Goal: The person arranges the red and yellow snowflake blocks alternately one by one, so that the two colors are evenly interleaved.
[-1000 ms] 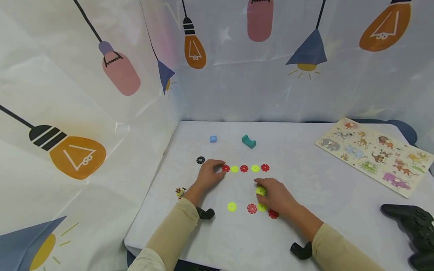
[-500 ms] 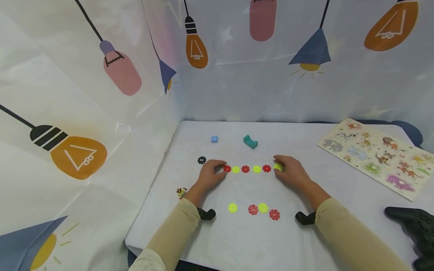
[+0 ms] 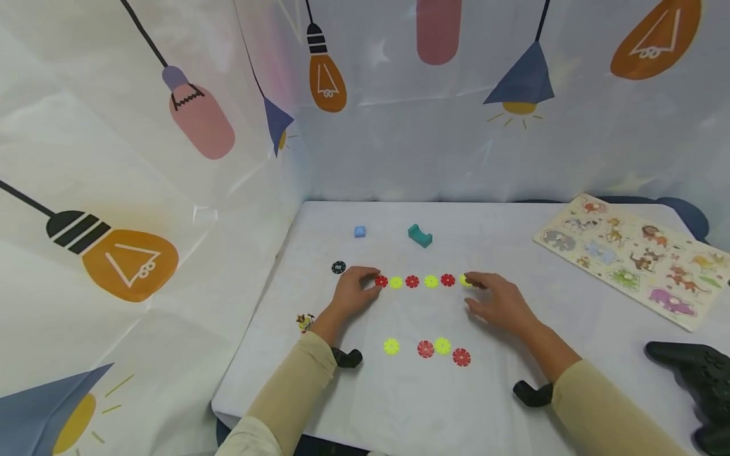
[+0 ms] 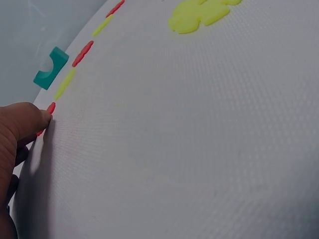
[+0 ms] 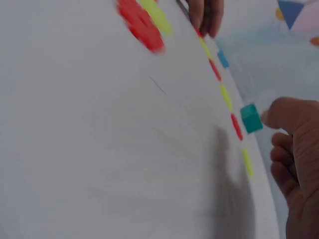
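Note:
Red and yellow flower-shaped discs lie in an alternating row across the table. With thumb and fingers, my left hand (image 3: 350, 294) pinches the red disc (image 3: 381, 280) at the row's left end; the left wrist view shows the thumb against that red disc (image 4: 51, 108). At the right end lies a yellow disc (image 3: 464, 280), partly covered by the fingertips of my right hand (image 3: 504, 307). That hand's thumb and index finger are spread apart, and in the right wrist view it hovers clear of the yellow disc (image 5: 247, 162).
Nearer me lie loose discs: yellow (image 3: 391, 346), red (image 3: 425, 349), yellow (image 3: 442, 346) and red (image 3: 462, 357). Behind the row are a blue cube (image 3: 360, 232), teal block (image 3: 420, 236) and black chip (image 3: 339, 267). An animal puzzle board (image 3: 633, 259) and black game controller (image 3: 692, 380) sit right.
My right hand has carried a yellow disc from the near side to the row's right end and let go of it, then drawn back slightly. My left hand has stayed at the red disc.

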`<state>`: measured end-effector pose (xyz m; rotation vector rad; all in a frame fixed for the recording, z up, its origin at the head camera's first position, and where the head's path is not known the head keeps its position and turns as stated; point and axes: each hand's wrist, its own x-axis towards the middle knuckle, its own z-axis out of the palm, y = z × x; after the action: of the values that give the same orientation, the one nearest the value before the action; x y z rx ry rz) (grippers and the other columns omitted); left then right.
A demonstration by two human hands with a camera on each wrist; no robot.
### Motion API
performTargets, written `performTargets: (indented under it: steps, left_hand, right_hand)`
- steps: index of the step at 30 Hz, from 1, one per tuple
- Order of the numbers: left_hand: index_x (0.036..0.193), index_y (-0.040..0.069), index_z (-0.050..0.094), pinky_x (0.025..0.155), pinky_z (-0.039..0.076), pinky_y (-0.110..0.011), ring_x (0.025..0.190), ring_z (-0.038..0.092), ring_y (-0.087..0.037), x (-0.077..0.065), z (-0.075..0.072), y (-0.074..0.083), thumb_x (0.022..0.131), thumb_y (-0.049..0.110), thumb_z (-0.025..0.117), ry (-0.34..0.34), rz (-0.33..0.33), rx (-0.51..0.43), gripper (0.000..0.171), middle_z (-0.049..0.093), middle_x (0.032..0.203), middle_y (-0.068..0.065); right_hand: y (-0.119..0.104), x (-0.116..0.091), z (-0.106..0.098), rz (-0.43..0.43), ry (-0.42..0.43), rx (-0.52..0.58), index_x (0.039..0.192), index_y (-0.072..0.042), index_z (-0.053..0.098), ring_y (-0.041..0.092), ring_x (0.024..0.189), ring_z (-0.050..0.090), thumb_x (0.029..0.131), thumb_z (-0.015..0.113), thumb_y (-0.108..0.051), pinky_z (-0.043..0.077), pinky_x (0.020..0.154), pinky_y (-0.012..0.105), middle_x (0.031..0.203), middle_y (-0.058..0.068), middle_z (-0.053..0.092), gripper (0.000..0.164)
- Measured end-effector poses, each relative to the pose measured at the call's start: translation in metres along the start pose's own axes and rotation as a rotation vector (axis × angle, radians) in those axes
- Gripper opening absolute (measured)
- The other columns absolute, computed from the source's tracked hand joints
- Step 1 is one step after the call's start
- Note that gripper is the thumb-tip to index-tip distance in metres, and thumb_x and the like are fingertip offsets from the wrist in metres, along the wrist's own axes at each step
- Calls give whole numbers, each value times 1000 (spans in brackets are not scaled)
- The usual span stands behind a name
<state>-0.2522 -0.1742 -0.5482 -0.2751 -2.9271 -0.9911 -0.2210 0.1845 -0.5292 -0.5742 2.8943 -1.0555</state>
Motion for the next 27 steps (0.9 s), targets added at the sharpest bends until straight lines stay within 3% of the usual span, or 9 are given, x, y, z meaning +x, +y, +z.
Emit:
performTargets:
  steps: [5, 8, 12, 18, 22, 27]
  left_hand:
    - [124, 20, 67, 105, 41, -39, 121, 53, -19, 2, 1, 3, 87, 26, 75, 12, 20, -4, 39, 63, 123, 1]
    - [124, 20, 68, 106, 41, -39, 121, 53, -20, 2, 1, 3, 86, 25, 75, 18, 14, 8, 39, 63, 124, 1]
    - [123, 19, 68, 106, 41, -40, 121, 53, -21, 0, 3, 1, 86, 24, 75, 11, 9, -3, 38, 63, 123, 0]
    - [124, 19, 68, 106, 41, -39, 121, 53, -21, -3, 3, 0, 87, 25, 75, -5, 0, -21, 38, 62, 123, 0]
    - [123, 18, 68, 105, 41, -39, 120, 54, -20, -2, 2, 2, 87, 25, 75, 2, 13, -16, 38, 63, 122, 0]
    - [123, 18, 68, 105, 42, -39, 120, 54, -20, -1, 1, 0, 87, 25, 75, 4, 29, -15, 38, 63, 122, 0]
  right_hand:
    - [-5, -58, 3, -166, -79, -19, 134, -16, 60, 15, 113, 57, 77, 85, -31, 52, 92, 43, 125, -8, 61, 64]
    - [-7, -78, 11, -218, -95, -34, 134, -18, 60, 9, 112, 55, 76, 85, -38, 52, 93, 38, 125, -14, 59, 67]
    - [-10, -87, 22, -283, -75, -26, 133, -17, 61, 5, 109, 54, 76, 85, -36, 51, 92, 34, 122, -15, 60, 65]
    - [-14, -83, 31, -424, -39, -13, 127, -12, 65, 4, 99, 57, 80, 82, -20, 53, 84, 32, 111, -13, 64, 50]
    - [-16, -81, 31, -388, -45, -15, 127, -12, 64, 3, 96, 57, 81, 80, -18, 54, 82, 30, 108, -14, 63, 49]
    - [-13, -64, 12, -186, -70, 9, 133, -13, 60, 7, 99, 57, 82, 81, -22, 54, 86, 35, 110, -11, 62, 56]
